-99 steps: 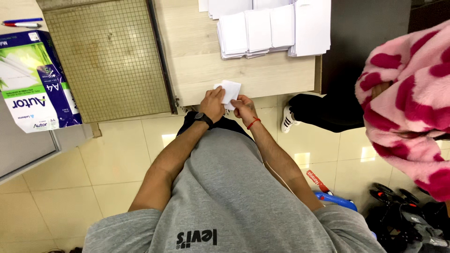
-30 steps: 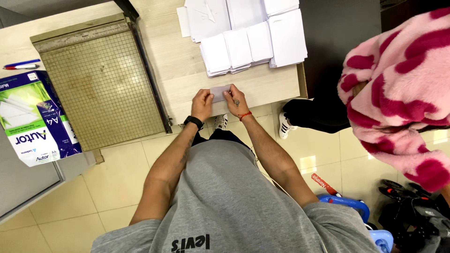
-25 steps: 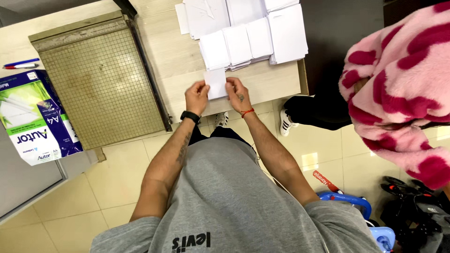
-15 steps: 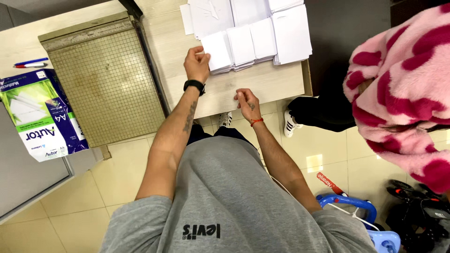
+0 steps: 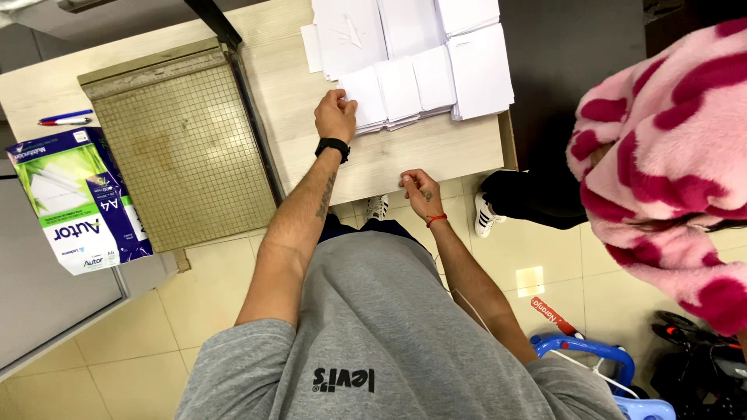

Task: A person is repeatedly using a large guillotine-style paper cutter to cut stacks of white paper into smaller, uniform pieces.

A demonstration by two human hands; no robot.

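Your left hand (image 5: 335, 117) is out over the surface (image 5: 405, 159), fingers curled and resting on the leftmost of the small white paper stacks (image 5: 366, 97), touching its left edge; whether they actually pinch a sheet I cannot tell. That row of small stacks lies mid-surface, toward its right edge, with bigger white sheets (image 5: 350, 35) behind it near the far edge. Your right hand (image 5: 421, 193) sits at the near edge of the surface, fingers loosely bent, holding nothing, well apart from the stacks. To the left of your left arm, the gridded paper cutter (image 5: 175, 148) covers the left part of the surface, its black blade arm (image 5: 249, 109) running along its right side. A ream of paper in blue-green wrapping (image 5: 74, 202) and a blue pen (image 5: 66, 118) lie beyond it on the left. A person in a pink fleece (image 5: 669, 163) stands on your right.
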